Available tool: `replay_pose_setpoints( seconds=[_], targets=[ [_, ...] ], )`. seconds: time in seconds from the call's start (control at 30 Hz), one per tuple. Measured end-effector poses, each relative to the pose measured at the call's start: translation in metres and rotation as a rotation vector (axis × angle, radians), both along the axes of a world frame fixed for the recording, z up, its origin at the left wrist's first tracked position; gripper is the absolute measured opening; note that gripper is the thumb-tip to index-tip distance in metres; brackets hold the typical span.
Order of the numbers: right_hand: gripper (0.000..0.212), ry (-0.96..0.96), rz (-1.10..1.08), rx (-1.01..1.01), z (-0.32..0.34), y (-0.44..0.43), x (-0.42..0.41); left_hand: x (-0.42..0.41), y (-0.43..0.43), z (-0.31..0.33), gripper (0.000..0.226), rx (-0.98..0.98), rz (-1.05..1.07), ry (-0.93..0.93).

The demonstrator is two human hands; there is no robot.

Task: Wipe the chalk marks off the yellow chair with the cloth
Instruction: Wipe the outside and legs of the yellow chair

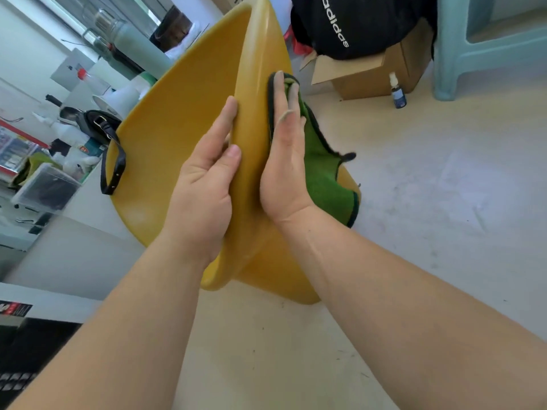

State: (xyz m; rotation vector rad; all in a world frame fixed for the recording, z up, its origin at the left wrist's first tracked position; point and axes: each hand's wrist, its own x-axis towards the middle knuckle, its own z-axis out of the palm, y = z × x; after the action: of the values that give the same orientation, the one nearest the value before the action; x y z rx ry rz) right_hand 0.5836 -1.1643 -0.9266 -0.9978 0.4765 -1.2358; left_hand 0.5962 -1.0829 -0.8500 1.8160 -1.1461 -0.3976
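The left hand (204, 184) grips the yellow chair (177, 113) by its rim, thumb on the edge. The right hand (284, 161) has its fingers straight and presses the green cloth (322, 176) flat against the chair.

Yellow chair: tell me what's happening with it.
A person is wiping the yellow chair. Their left hand grips its rim, apparently to steady it, while the right hand presses the green cloth flat against the chair's outer side. No chalk marks show from this angle.
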Motion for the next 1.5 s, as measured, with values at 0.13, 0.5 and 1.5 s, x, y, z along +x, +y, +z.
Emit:
replay_pose_setpoints(
  seconds=[0.13,0.5,1.5],
  targets=[
    [0.091,-0.032,0.209,0.345,-0.029,0.015,0.013,0.0,-0.007,-0.002,0.043,-0.02,0.011,0.016],
    [0.065,-0.019,0.319,0.513,-0.024,0.107,0.004,0.002,0.0,0.003,0.044,0.1,0.008,-0.168],
    [0.091,-0.158,0.123,0.288,-0.052,-0.019,0.032,0.007,-0.027,-0.018,0.051,0.133,-0.07,-0.451]
  ],
)
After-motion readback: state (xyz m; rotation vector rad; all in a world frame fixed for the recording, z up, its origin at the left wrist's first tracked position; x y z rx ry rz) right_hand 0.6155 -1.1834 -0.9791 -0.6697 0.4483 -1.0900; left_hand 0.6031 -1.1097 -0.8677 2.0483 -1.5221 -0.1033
